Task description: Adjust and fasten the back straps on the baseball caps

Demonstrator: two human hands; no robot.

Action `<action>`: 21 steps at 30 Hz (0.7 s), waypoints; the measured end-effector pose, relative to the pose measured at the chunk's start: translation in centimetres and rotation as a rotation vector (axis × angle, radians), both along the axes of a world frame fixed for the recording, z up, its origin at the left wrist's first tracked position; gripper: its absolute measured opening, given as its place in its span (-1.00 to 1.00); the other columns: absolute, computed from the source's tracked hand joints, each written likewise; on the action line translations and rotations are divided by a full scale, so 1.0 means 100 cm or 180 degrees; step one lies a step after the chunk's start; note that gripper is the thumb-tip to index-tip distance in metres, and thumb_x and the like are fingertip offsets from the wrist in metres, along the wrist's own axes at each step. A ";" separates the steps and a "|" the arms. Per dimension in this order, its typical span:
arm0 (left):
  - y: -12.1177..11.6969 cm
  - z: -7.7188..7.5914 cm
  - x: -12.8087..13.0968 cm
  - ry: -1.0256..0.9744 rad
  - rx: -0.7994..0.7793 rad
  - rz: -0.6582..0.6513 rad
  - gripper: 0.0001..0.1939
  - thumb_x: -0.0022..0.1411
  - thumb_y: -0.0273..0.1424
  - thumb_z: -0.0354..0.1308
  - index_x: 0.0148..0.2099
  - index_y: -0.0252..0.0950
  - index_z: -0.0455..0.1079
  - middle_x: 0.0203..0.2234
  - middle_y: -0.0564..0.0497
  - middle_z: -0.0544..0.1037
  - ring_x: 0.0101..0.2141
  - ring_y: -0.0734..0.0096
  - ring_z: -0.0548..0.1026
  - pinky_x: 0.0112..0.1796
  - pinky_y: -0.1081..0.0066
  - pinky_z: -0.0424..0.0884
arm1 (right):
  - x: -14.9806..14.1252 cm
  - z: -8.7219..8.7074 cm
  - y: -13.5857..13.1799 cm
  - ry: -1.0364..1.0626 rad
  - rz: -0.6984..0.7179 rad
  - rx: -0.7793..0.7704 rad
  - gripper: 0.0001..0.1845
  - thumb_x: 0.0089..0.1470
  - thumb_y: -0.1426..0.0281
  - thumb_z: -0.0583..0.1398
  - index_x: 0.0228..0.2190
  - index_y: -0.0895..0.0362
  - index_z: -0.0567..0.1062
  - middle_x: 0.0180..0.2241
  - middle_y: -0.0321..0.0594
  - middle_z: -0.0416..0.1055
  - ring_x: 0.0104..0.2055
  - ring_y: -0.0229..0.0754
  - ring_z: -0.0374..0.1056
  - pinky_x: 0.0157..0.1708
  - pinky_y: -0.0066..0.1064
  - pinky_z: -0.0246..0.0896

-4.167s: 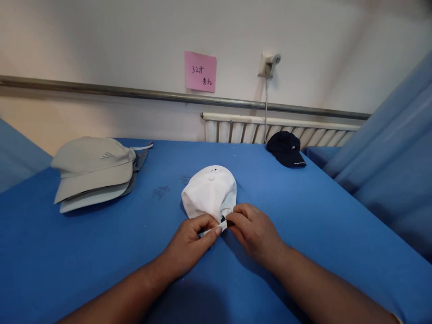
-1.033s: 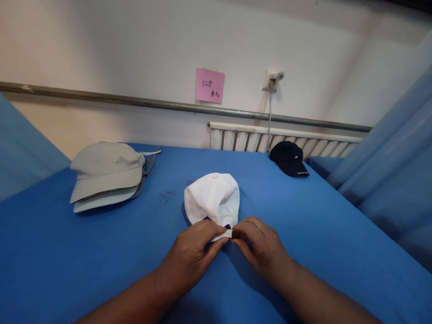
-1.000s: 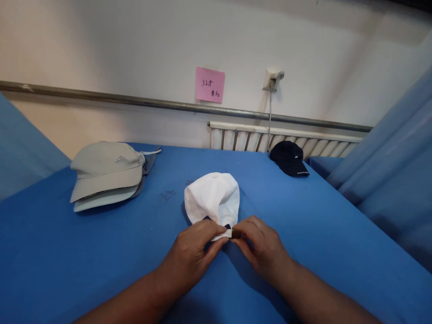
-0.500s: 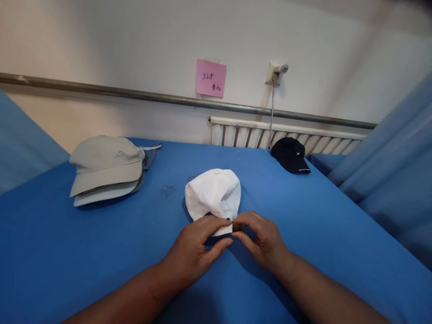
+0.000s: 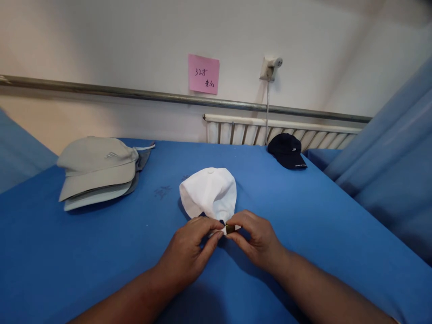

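A white baseball cap (image 5: 209, 191) rests on the blue-covered surface with its back strap facing me. My left hand (image 5: 192, 245) pinches the white strap (image 5: 220, 232) between thumb and fingers. Just to its right, my right hand (image 5: 258, 236) grips a small brass-coloured buckle (image 5: 230, 228) on that strap. A bit of white strap shows past the buckle on the right. The fingertips of both hands almost meet, and they hide part of the strap and the cap's lower edge.
Several stacked grey caps (image 5: 97, 166) lie at the left. A dark navy cap (image 5: 286, 150) sits near the far right edge of the blue cover (image 5: 101, 261). Behind stand a radiator (image 5: 249, 128) and a metal rail (image 5: 151, 94). A blue curtain (image 5: 394, 171) hangs at right.
My left thumb has closed onto the strap, where it was apart from it before. A white strap end now shows beyond the buckle on the right. The whole view has shifted slightly.
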State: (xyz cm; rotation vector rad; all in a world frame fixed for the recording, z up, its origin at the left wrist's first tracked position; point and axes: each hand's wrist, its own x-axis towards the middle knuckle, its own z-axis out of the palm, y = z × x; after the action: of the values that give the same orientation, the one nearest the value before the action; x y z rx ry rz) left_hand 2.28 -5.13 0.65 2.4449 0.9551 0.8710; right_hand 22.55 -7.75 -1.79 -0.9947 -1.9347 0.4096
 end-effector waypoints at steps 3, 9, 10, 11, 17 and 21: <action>0.000 0.001 0.001 -0.0008 0.0057 -0.0023 -0.86 0.30 -0.43 0.09 -0.11 -0.21 0.41 -0.30 0.05 0.59 -0.28 0.40 0.54 -0.23 0.42 0.42 | 0.000 0.000 -0.001 -0.0052 0.0002 -0.0001 -0.84 0.16 0.47 0.20 -0.18 0.07 0.42 -0.29 -0.23 0.47 -0.24 -0.20 0.39 -0.25 -0.40 0.29; 0.002 0.012 -0.005 0.0131 0.0287 -0.0179 -0.73 0.27 -0.40 0.15 0.02 -0.16 0.37 -0.22 0.02 0.58 -0.19 0.32 0.51 -0.10 0.32 0.40 | 0.001 0.001 -0.003 -0.0005 -0.0156 0.0114 -0.83 0.16 0.48 0.20 -0.18 0.06 0.41 -0.31 -0.24 0.48 -0.26 -0.19 0.39 -0.25 -0.38 0.29; 0.002 0.012 -0.006 0.0187 0.0241 -0.0227 -0.69 0.27 -0.40 0.15 0.06 -0.15 0.35 -0.20 0.02 0.59 -0.18 0.32 0.51 -0.10 0.32 0.41 | 0.000 0.001 -0.004 0.0004 -0.0153 0.0090 -0.83 0.16 0.48 0.19 -0.18 0.06 0.40 -0.31 -0.24 0.48 -0.26 -0.20 0.39 -0.25 -0.38 0.29; 0.002 0.011 -0.007 0.0224 0.0172 -0.0260 -0.66 0.27 -0.39 0.15 0.09 -0.13 0.34 -0.18 0.02 0.59 -0.17 0.32 0.52 -0.11 0.33 0.41 | -0.001 0.001 -0.005 0.0008 -0.0137 0.0057 -0.82 0.16 0.49 0.18 -0.18 0.06 0.39 -0.31 -0.23 0.47 -0.26 -0.20 0.40 -0.25 -0.37 0.30; 0.005 0.003 -0.004 0.0109 -0.0596 -0.0019 -0.79 0.25 -0.32 0.15 -0.06 -0.15 0.44 -0.26 0.06 0.61 -0.25 0.35 0.56 -0.21 0.41 0.45 | -0.006 0.006 -0.013 0.0066 0.0274 -0.0053 -0.65 0.13 0.54 0.14 -0.04 0.07 0.34 -0.19 -0.17 0.49 -0.18 -0.18 0.43 -0.17 -0.33 0.35; 0.010 0.009 -0.003 0.0063 -0.0861 0.0072 -0.87 0.26 -0.33 0.12 -0.22 -0.19 0.48 -0.36 0.08 0.62 -0.33 0.38 0.57 -0.26 0.45 0.45 | 0.000 0.007 -0.009 0.0752 -0.0120 -0.0510 -0.68 0.12 0.50 0.15 -0.06 0.08 0.36 -0.25 -0.21 0.51 -0.32 -0.24 0.45 -0.29 -0.40 0.37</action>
State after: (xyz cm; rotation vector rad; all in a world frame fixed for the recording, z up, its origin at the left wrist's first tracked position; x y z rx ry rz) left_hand 2.02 -4.11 1.57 2.2201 1.0363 0.6765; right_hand 22.51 -8.66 -1.12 -1.0338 -1.6886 0.6392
